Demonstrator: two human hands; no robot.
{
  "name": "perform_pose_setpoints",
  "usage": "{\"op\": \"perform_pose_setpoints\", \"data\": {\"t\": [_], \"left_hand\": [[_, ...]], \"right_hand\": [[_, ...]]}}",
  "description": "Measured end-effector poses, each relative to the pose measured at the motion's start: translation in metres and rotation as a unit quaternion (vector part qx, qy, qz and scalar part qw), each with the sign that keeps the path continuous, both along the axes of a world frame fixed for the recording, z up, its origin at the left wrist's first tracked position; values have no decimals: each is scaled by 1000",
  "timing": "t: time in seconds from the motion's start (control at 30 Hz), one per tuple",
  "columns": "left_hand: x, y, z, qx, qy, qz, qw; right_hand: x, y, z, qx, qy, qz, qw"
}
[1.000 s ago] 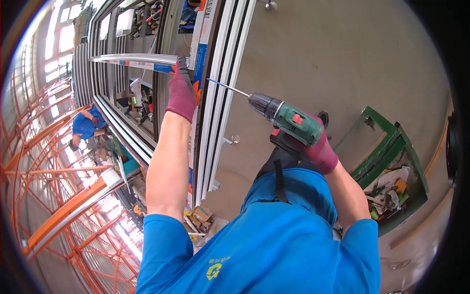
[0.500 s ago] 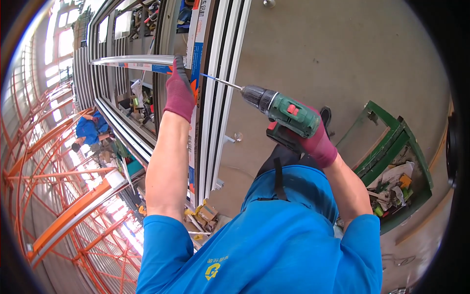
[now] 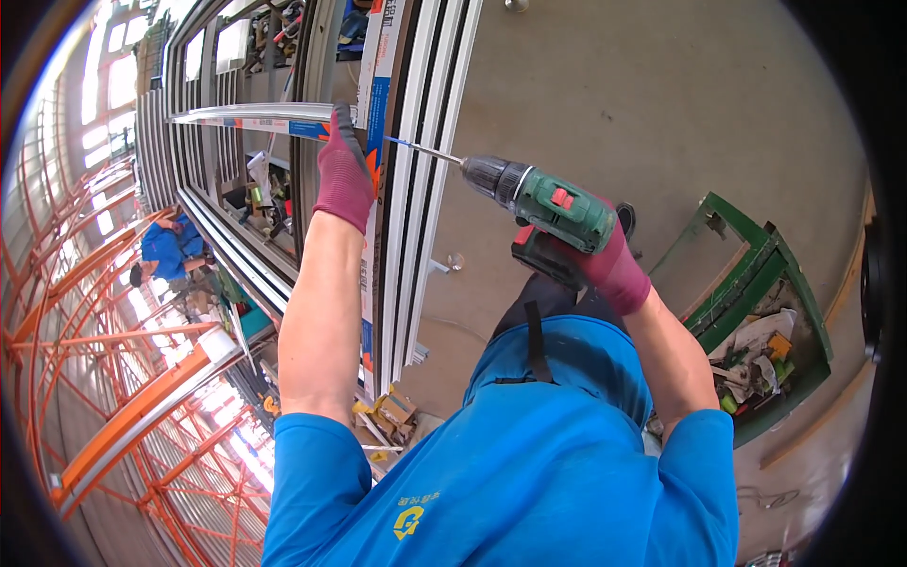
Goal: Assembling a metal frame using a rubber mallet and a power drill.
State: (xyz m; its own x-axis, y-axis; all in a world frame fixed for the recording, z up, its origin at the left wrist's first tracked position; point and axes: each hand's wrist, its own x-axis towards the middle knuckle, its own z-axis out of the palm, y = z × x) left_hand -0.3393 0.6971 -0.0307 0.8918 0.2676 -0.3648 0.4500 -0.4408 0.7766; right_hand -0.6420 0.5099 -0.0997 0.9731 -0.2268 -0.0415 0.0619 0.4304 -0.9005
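At upper left, a silver crossbar (image 3: 250, 112) reaches the left hand (image 3: 344, 172), its fingers too hidden to tell their grip. At upper centre, the bit (image 3: 435, 153) crosses a ribbed rail (image 3: 411, 217); it could skid and scratch if the central drill (image 3: 559, 208), clasped by the right hand (image 3: 616, 272), tilts.

1. Bit (image 3: 436, 155): tip closer to left fingers (image 3: 344, 123); was over dark band, now at printed strip (image 3: 376, 104) edge, just right of them.
2. Drill (image 3: 567, 209), right hand (image 3: 616, 269): farther from waist, bit slightly flatter.
3. Co-worker (image 3: 174, 248), lower left of left fingers: posture shifted.
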Motion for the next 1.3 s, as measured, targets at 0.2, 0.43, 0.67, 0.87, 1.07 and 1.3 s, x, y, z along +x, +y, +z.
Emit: {"op": "perform_pose_setpoints", "data": {"t": [0.2, 0.43, 0.67, 0.87, 1.07, 1.3], "left_hand": [[2, 5, -3, -18, -7, -27, 999], [-8, -5, 7, 14, 3, -28, 999], [-16, -16, 18, 22, 26, -17, 999], [-19, -21, 21, 30, 30, 5, 999], [-21, -22, 25, 55, 44, 4, 997], [-18, -10, 20, 19, 41, -29, 999]], "right_hand": [[5, -10, 8, 36, 32, 16, 999], [14, -21, 4, -34, -8, 11, 999], [30, -22, 1, -86, -41, 17, 995], [39, -32, -2, -116, -70, 27, 990], [53, -45, 10, -237, -93, 43, 966], [60, -45, 5, -175, -75, 49, 980]]}}
